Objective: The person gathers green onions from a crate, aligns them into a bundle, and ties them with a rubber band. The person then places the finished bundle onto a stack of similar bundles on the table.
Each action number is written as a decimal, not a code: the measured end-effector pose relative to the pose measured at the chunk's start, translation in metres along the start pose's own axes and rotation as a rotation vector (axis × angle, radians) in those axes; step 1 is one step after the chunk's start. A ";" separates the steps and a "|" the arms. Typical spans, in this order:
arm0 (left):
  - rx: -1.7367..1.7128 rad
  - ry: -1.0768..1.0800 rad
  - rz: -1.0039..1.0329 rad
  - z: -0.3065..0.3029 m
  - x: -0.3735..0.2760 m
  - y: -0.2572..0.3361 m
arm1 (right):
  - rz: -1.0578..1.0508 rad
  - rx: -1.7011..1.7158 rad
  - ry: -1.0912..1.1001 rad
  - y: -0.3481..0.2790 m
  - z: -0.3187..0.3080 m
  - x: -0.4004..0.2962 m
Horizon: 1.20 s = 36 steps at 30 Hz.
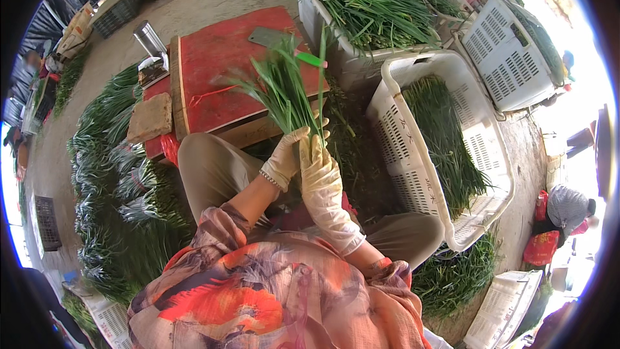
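A bunch of long flat green leaves, apparently Chinese chives [289, 92], is held between my two gloved hands above the near right corner of a red board [227, 68]. My left hand [286, 155] wraps the lower end from the left, with a beaded bracelet at the wrist. On the right side of the stems is my right hand [318, 167], fingers extended upward against them. Beyond the bunch a cleaver [271, 37] with a green handle lies on the board, partly hidden by the leaves. A red tie [213, 92] lies on the board too.
White plastic crates of greens [387, 92] stand to the right, with another full crate [310, 5] behind. Bundled greens [131, 179] cover the floor at left. A brick [150, 117] and a steel cup [149, 39] are by the board's left edge. A person [567, 208] is at far right.
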<state>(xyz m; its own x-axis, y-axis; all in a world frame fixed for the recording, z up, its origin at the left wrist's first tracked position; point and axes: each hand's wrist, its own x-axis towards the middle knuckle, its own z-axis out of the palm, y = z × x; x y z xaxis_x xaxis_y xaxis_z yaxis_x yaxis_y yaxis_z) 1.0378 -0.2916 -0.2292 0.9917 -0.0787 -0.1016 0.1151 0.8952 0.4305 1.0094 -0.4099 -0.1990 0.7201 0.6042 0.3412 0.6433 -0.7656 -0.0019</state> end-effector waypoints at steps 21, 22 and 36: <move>0.115 -0.283 0.111 0.010 0.008 0.031 | 0.393 1.160 -0.297 0.033 0.009 -0.015; 0.128 -0.313 0.109 0.012 0.010 0.035 | 0.394 1.100 -0.324 0.031 0.003 -0.011; -0.072 -0.479 0.203 -0.003 0.034 0.102 | 0.722 1.702 -0.214 0.073 0.001 -0.022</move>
<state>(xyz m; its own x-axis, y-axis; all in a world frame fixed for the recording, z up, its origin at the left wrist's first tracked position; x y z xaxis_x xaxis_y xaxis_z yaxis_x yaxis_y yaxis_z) 1.0832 -0.2020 -0.1917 0.9106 -0.0773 0.4059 -0.0695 0.9397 0.3348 1.0411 -0.4786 -0.2075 0.8680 0.4209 -0.2635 -0.3253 0.0812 -0.9421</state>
